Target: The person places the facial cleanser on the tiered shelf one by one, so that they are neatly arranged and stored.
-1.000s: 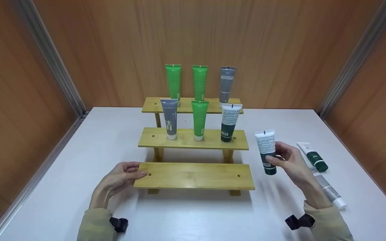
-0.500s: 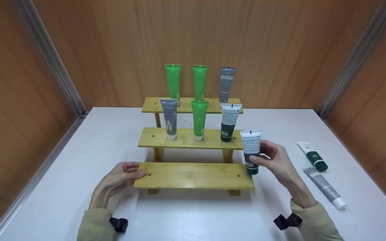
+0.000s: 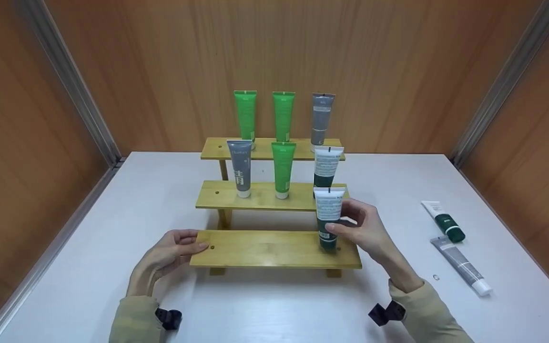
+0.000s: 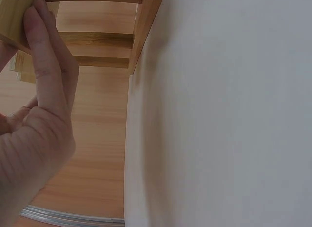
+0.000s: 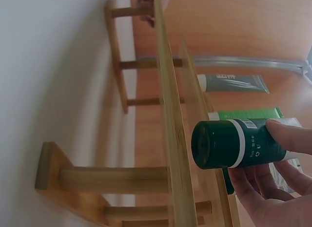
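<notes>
Left hand (image 3: 169, 250) is pinching the front shelf (image 3: 265, 249) at its left end, I'm seeing; right hand (image 3: 369, 232) is pinching a tube (image 3: 329, 209), cap down, over its right.

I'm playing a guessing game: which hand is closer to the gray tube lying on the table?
The right hand: it is to the left of the gray tube. The left hand is farther left, holding the left end of the bottom shelf.
</notes>
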{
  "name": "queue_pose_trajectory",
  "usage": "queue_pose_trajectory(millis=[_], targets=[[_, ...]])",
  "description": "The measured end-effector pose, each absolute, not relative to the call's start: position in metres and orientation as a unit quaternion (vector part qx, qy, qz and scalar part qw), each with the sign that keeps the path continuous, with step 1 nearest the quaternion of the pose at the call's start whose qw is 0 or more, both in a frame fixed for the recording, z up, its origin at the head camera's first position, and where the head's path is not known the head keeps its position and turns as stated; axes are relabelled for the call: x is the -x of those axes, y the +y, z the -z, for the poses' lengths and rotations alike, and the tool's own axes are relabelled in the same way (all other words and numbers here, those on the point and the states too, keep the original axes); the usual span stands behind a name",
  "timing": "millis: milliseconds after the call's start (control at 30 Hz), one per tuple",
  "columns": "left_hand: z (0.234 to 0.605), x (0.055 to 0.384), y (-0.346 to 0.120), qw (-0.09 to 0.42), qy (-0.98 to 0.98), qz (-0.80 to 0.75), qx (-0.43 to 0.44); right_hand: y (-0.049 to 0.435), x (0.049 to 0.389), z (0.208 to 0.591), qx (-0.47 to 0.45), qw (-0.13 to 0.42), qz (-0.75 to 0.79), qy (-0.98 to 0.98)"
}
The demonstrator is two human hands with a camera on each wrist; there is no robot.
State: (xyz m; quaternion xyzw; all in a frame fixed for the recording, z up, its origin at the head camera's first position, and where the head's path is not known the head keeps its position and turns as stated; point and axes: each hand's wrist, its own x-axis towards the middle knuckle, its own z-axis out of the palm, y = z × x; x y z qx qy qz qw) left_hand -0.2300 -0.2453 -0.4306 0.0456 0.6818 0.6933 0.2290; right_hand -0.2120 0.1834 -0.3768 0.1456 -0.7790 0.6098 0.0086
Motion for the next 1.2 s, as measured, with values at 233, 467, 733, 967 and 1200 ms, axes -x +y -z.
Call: queue_pose_trajectory(millis=[233, 467, 733, 967, 1200], targets=[[0.43, 0.231, -0.245, 0.233, 0.682, -0.692, -0.043, 0.166, 0.215, 0.377, -0.158, 0.002, -0.61, -0.777], [0.43, 0.231, -0.245, 0.231, 0.685, -0.69, -0.041, 0.149, 0.219, 0.378, -0.183, -0.006, -0.611, -0.77], [0.43, 0.231, -0.245, 0.233, 0.681, -0.692, -0.05, 0.126, 0.224, 0.378, -0.181, -0.01, -0.623, -0.761], [0.431, 0.231, -0.246, 0.23, 0.684, -0.691, -0.049, 0.103, 0.227, 0.379, -0.188, -0.005, -0.639, -0.746], [0.43, 0.231, -0.246, 0.231, 0.687, -0.687, -0.046, 0.083, 0.229, 0.382, -0.204, -0.01, -0.651, -0.731]])
